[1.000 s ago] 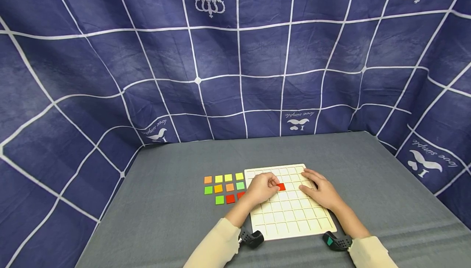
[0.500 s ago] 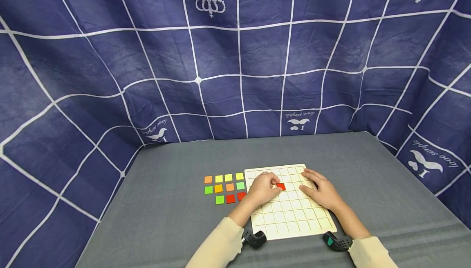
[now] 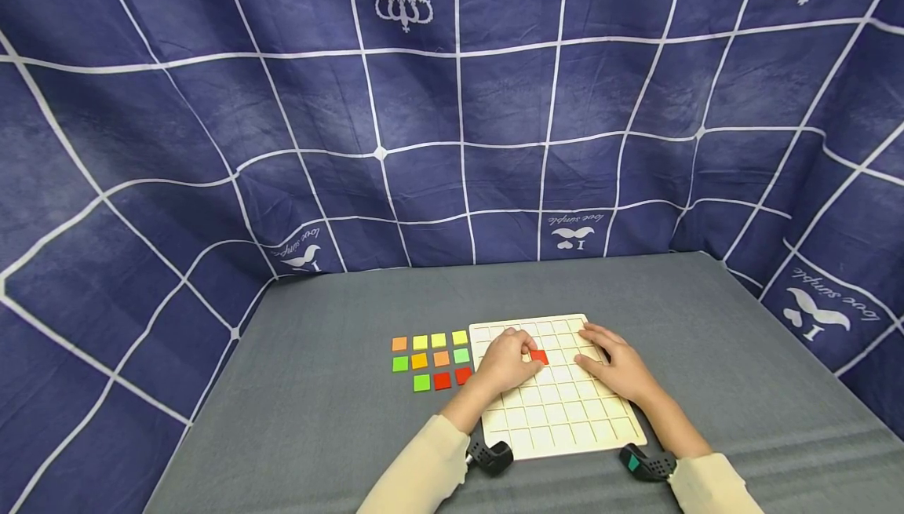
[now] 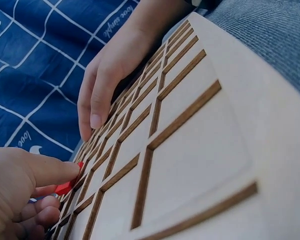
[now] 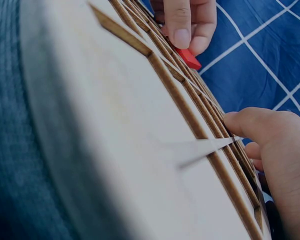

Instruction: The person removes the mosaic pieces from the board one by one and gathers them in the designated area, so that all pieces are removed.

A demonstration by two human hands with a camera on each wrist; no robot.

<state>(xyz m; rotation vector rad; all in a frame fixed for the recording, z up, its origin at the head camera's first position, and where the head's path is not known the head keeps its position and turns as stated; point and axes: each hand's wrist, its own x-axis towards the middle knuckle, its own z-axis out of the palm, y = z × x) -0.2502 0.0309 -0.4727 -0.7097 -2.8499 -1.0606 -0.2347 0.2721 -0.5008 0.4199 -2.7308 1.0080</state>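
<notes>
My left hand holds a small red square tile between thumb and fingers, over the upper middle of a pale wooden grid board. In the left wrist view the thumb lies against the red tile, low over the board's grooves. The right wrist view has the red tile under the left thumb; whether it sits fully in a cell cannot be told. My right hand rests on the board's right edge, its fingers extended and apart, thumb on the surface.
Left of the board, loose square tiles lie in rows on the grey cloth: orange, yellow, green and red among them. A blue curtain with white lines rises behind the table.
Between one second and half a second ago, the left hand and red tile shifted slightly, and the thumb moved toward the tile's near edge. Since then they barely move. The right hand stays in place.
</notes>
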